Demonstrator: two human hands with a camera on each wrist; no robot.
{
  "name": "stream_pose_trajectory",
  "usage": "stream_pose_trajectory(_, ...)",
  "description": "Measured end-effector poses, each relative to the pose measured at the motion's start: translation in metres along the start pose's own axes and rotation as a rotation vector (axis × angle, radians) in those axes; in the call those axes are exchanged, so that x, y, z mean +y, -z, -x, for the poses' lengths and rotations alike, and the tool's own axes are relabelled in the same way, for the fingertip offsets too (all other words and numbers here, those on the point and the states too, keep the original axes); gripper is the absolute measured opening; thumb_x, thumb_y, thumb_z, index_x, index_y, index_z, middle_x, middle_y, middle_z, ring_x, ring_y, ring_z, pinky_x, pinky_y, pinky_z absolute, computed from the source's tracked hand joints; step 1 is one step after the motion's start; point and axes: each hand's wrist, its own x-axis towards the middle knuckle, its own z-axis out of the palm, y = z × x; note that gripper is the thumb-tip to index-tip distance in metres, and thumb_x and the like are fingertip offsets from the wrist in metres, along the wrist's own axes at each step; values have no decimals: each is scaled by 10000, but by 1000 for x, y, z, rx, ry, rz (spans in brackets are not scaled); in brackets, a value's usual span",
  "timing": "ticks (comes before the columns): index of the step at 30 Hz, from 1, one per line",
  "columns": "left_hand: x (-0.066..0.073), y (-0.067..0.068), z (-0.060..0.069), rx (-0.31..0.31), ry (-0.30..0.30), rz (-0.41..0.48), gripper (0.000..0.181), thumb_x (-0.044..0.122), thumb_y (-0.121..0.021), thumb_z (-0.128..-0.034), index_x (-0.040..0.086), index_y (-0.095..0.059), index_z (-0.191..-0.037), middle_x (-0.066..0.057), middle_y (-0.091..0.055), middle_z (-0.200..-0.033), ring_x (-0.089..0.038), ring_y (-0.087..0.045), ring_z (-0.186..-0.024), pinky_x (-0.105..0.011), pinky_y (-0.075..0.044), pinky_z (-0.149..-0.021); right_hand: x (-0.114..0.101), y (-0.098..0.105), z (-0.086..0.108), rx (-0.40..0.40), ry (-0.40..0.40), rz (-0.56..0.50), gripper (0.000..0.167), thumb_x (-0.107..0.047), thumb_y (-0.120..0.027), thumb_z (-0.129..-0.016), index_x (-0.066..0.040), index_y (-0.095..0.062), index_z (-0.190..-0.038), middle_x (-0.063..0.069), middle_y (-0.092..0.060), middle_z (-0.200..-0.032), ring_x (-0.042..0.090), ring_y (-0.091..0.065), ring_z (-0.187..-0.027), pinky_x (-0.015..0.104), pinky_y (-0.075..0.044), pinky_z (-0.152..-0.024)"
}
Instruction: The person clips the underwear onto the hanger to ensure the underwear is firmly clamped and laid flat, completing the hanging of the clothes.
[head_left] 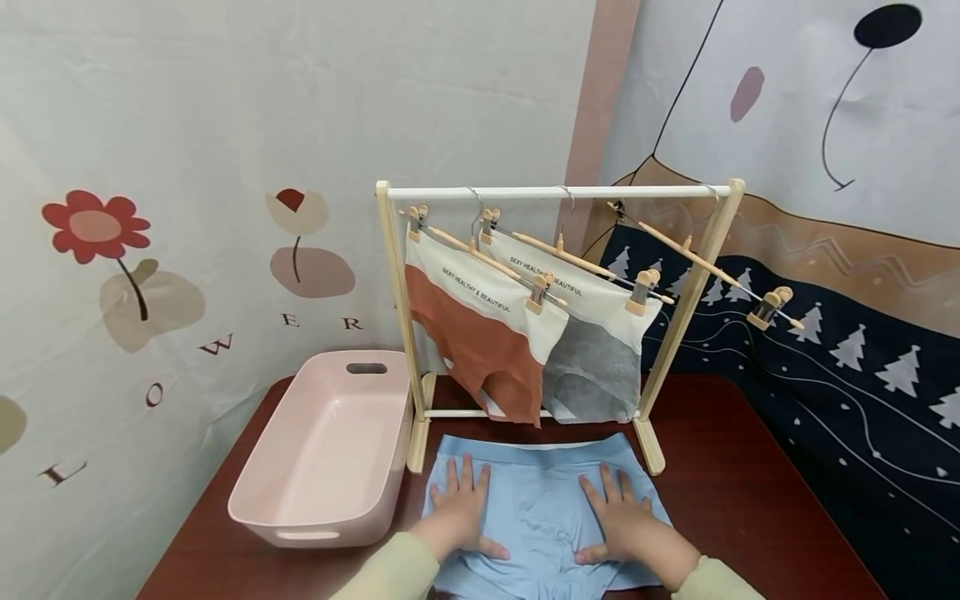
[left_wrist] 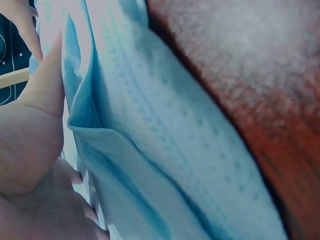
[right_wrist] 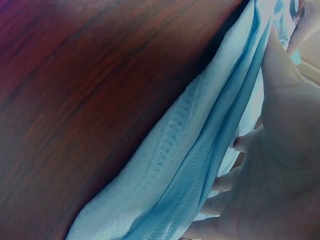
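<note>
Light blue underpants (head_left: pixel 536 492) lie spread on the dark red table, waistband toward the rack. My left hand (head_left: pixel 461 508) rests on their left side with fingers spread. On the right side my right hand (head_left: pixel 622 521) lies the same way, fingers apart. In the left wrist view the left hand (left_wrist: pixel 30 145) is against the blue cloth (left_wrist: pixel 145 125), which has a fold near the thumb. The right wrist view has the right hand (right_wrist: pixel 280 155) touching the cloth (right_wrist: pixel 185 145) along its layered edge.
Behind the underpants stands a small rack (head_left: pixel 555 192). Rust-and-white underpants (head_left: pixel 480 333) and grey-and-white underpants (head_left: pixel 592 358) hang there from clip hangers; another hanger (head_left: pixel 705 262) at the right bears no garment. A pink basket (head_left: pixel 322 450) stands at left on the table (head_left: pixel 750 500).
</note>
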Motion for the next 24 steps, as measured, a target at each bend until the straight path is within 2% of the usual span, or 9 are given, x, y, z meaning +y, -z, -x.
stream_pose_trajectory(5,-1,-2,-6,-3,6,-6,1298,713,-781,-465,68,-285,-1476,-274,-119,-1539,-523,-88,-1390,-737,-221,-978,4,1,-3,1,-7,3,1194,-765,-683,-552,-107,-293,-1468,269,-149,-1522,521,-169,-1368,759,-299,-885)
stream_pose_trajectory(9,-2,-1,-6,-8,18,5,1283,712,-776,-479,75,-284,-1478,-262,-115,-1545,-517,-76,-1394,-738,-212,-982,8,5,-3,-7,29,-36,1173,-754,-679,-570,-112,-293,-1473,281,-148,-1521,533,-172,-1363,759,-298,-884)
stream_pose_trajectory(11,-3,2,-4,2,12,26,1252,700,-772,-515,67,-282,-1478,-269,-117,-1542,-522,-67,-1393,-743,-211,-976,11,11,-2,9,68,-70,1124,-727,-684,-596,-110,-321,-1463,284,-194,-1508,527,-220,-1348,727,-335,-886)
stream_pose_trajectory(13,-1,7,1,39,-7,66,1198,669,-768,-576,54,-274,-1477,-281,-121,-1537,-528,-64,-1391,-747,-218,-967,16,22,2,68,107,-85,1025,-672,-709,-630,-106,-397,-1425,261,-312,-1469,494,-343,-1300,669,-403,-858)
stream_pose_trajectory(16,2,25,7,152,-35,133,1091,596,-748,-684,44,-249,-1481,-273,-148,-1534,-517,-103,-1391,-729,-247,-970,26,50,10,259,102,-68,733,-551,-744,-704,-126,-575,-1277,175,-529,-1323,384,-570,-1099,519,-510,-706)
stream_pose_trajectory(19,3,51,14,337,-62,277,963,427,-747,-774,9,-233,-1474,-273,-209,-1513,-491,-200,-1375,-671,-282,-1007,34,90,23,546,43,-78,360,-344,-740,-787,-128,-682,-1069,82,-649,-1098,281,-646,-875,419,-497,-558)
stream_pose_trajectory(21,3,76,17,474,-82,410,882,281,-735,-812,-26,-224,-1462,-283,-241,-1492,-472,-247,-1362,-628,-286,-1036,39,121,32,774,35,-110,184,-190,-700,-805,-109,-693,-970,62,-652,-970,257,-623,-782,404,-468,-545)
stream_pose_trajectory(24,-1,115,18,641,-93,578,825,133,-682,-842,-31,-173,-1470,-284,-234,-1484,-426,-252,-1370,-570,-264,-1082,44,167,45,1103,95,-111,128,-47,-626,-790,-53,-671,-910,103,-612,-886,304,-563,-786,462,-431,-620)
